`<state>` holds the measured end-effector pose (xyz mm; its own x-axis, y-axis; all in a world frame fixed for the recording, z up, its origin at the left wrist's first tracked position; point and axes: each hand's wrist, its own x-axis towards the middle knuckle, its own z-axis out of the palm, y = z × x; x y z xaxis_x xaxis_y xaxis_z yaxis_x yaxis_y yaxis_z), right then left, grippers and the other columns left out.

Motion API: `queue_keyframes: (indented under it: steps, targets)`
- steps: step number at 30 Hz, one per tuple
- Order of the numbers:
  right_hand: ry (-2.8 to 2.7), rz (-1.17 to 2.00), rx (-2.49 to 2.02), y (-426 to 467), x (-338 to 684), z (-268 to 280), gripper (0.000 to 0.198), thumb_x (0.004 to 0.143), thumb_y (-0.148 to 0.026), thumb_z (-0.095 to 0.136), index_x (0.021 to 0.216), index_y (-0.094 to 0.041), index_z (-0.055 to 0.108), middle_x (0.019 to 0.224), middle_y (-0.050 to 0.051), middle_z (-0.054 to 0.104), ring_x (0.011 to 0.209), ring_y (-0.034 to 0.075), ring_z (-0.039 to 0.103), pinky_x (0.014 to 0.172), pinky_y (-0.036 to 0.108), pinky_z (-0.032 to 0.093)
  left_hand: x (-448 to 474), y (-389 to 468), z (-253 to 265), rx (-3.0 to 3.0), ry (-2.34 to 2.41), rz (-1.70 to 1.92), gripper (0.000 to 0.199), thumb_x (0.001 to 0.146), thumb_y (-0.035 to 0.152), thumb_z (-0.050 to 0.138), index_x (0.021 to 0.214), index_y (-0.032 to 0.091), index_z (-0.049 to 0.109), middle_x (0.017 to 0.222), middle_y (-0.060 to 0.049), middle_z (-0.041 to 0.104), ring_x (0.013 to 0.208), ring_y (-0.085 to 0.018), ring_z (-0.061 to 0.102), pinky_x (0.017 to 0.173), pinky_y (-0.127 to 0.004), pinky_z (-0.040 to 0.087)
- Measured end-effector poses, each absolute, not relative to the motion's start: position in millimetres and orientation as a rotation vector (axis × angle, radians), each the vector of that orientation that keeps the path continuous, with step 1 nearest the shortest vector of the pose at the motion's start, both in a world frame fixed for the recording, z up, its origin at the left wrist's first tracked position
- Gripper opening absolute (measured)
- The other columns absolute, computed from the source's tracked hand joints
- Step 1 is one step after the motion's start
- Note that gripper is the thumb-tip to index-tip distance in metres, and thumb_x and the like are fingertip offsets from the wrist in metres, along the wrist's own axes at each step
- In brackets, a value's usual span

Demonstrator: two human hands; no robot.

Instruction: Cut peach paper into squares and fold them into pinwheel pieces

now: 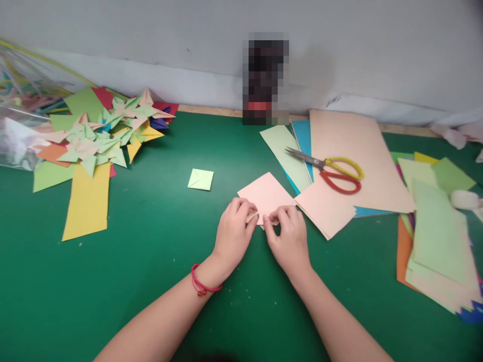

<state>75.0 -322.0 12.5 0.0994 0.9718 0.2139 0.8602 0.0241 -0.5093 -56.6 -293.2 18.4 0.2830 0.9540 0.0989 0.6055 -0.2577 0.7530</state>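
Note:
A square of pale pink paper [268, 193] lies in front of me on the green table, one corner pointing away. My left hand [237, 226] pinches its near left edge, which looks turned up under the fingertips. On the near right edge, my right hand [287, 232] pinches the same paper between thumb and fingers. The fingers partly hide the near corner. Left of the paper sits a small folded light green square [200, 179]. Just right of my right hand rests a stack of pink squares [327, 207].
Scissors [328, 168] with yellow and red handles lie on a large peach sheet [350, 136]. Folded paper stars [101, 136] are heaped at the left, beside a clear plastic bag [18, 136]. Green sheets [439, 231] pile up at the right. A pixelated object [266, 75] leans on the wall.

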Motion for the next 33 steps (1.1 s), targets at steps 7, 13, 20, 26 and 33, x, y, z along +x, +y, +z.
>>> queue_keyframes:
  steps: [7,13,20,26,33]
  targets:
    - [-1.798,0.262,-1.878,-322.0,74.4,12.6,0.014,0.084,-0.027,0.049,0.072,-0.02,0.047,0.076,0.005,0.048,0.071,0.02,0.045,0.067,0.034,0.036,-56.1,-293.3,18.3,1.966,1.39,0.759,0.008,0.082,0.012,0.049,0.087,0.018,0.053,0.094,-0.004,0.05,0.085,-0.016,0.051,0.076,-0.03,0.043]
    - [-1.793,0.255,-1.862,-322.8,74.9,12.3,0.014,0.084,-0.027,0.049,0.072,-0.02,0.048,0.075,0.005,0.048,0.07,0.019,0.044,0.066,0.034,0.036,-56.5,-293.2,18.7,1.956,1.386,0.768,0.007,0.082,0.012,0.05,0.086,0.017,0.051,0.093,-0.004,0.051,0.085,-0.016,0.05,0.077,-0.03,0.043]
    - [-1.821,0.263,-1.908,-322.5,74.5,14.0,0.015,0.084,-0.028,0.049,0.072,-0.018,0.048,0.077,0.005,0.048,0.072,0.018,0.045,0.068,0.033,0.037,-56.0,-293.0,18.6,1.959,1.391,0.758,0.008,0.082,0.012,0.05,0.088,0.017,0.051,0.093,-0.004,0.051,0.086,-0.016,0.05,0.077,-0.031,0.043]
    - [-1.82,0.25,-1.91,-322.5,74.3,14.0,0.015,0.084,-0.028,0.049,0.072,-0.018,0.047,0.076,0.004,0.048,0.072,0.018,0.045,0.068,0.033,0.037,-56.4,-293.0,18.7,1.968,1.392,0.748,0.008,0.082,0.012,0.05,0.088,0.017,0.052,0.094,-0.004,0.051,0.087,-0.016,0.05,0.078,-0.03,0.043]
    - [-1.821,0.255,-1.929,-321.8,74.0,13.1,0.016,0.084,-0.029,0.049,0.072,-0.019,0.047,0.077,0.004,0.048,0.072,0.018,0.045,0.068,0.032,0.037,-56.3,-292.7,18.7,2.029,1.407,0.683,0.011,0.084,0.015,0.049,0.094,0.017,0.053,0.1,-0.005,0.05,0.089,-0.017,0.049,0.079,-0.031,0.043]
